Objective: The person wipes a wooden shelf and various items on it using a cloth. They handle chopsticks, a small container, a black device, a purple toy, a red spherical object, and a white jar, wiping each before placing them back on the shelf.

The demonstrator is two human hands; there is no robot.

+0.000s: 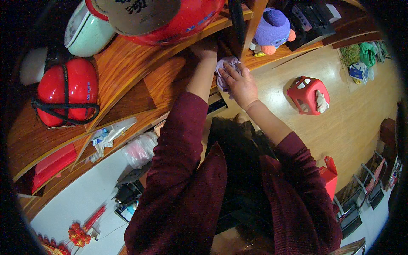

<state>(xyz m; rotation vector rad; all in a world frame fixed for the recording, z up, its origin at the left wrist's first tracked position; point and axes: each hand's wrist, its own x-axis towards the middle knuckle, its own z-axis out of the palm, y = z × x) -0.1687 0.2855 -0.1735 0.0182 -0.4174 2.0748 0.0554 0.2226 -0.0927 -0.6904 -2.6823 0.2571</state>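
My right hand presses a crumpled lilac cloth against the edge of a wooden shelf unit, beside an upright divider. The fingers lie bent over the cloth. My left arm reaches into the shadowed compartment under an upper board. Only part of my left hand shows there; its fingers are in the dark, so what they touch cannot be told. On the board above rests a large red helmet, cut by the frame's top. A purple figure with orange feet sits on the shelf right of the divider.
A pale green helmet and another red helmet with a black strap stand on the left shelves. A red plastic stool bearing a rag stands on the floor. A black device occupies the far shelf; metal-framed chairs line the right.
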